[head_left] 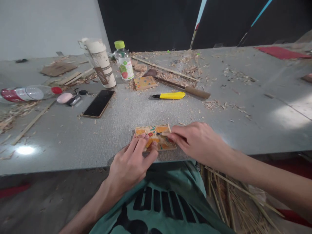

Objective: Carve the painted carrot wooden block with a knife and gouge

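Note:
A small flat board printed with orange fruit and leaves [153, 131] lies at the near edge of the grey table [170, 110]. My left hand [131, 162] presses its fingertips on the board's lower left part. My right hand [195, 141] pinches a thin dark-tipped tool [162, 133] and holds its tip against the board's upper middle. Whether the tool is a pen or a blade is unclear.
Further back lie a yellow utility knife [170, 95], a wooden-handled tool [187, 89], a second printed board [145, 83], a phone [98, 103], a tumbler [101, 63], a green-capped bottle [123, 60] and a lying bottle [26, 93]. Wood shavings are scattered about. Bamboo sticks [231, 201] lie below right.

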The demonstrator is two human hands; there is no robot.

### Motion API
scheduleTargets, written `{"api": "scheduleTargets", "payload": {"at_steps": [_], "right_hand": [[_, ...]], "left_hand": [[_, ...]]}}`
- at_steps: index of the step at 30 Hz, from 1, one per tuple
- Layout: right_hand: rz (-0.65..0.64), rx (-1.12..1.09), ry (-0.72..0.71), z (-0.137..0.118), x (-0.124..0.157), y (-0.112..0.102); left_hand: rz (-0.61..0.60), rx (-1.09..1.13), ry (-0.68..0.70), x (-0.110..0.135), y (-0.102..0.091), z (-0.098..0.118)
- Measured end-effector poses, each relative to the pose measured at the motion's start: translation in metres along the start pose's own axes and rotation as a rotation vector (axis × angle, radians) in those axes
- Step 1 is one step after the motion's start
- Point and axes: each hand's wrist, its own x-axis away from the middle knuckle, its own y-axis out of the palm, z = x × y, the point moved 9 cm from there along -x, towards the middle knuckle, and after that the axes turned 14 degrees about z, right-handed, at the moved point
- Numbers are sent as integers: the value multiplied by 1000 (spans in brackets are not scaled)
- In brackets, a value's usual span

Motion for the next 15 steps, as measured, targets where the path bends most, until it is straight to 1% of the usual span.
{"api": "scheduleTargets", "payload": {"at_steps": [3, 5, 7, 9, 11, 13, 15], "right_hand": [[-16, -96, 113, 4, 1, 4], [-10, -104, 135, 2, 3, 5], [48, -17, 97, -2, 6, 2], [130, 104, 3, -10, 10, -3], [188, 176, -94, -17, 13, -6], [213, 180, -147, -17, 15, -8], [236, 150, -136, -10, 14, -13]], "left_hand": [[-1, -4, 14, 0, -1, 1], [-2, -10, 15, 0, -1, 1], [-2, -19, 12, 0, -2, 0], [2, -29, 10, 0, -2, 0], [7, -30, 6, 1, -2, 0], [6, -30, -2, 1, -1, 0], [7, -33, -8, 1, 0, 0]]}}
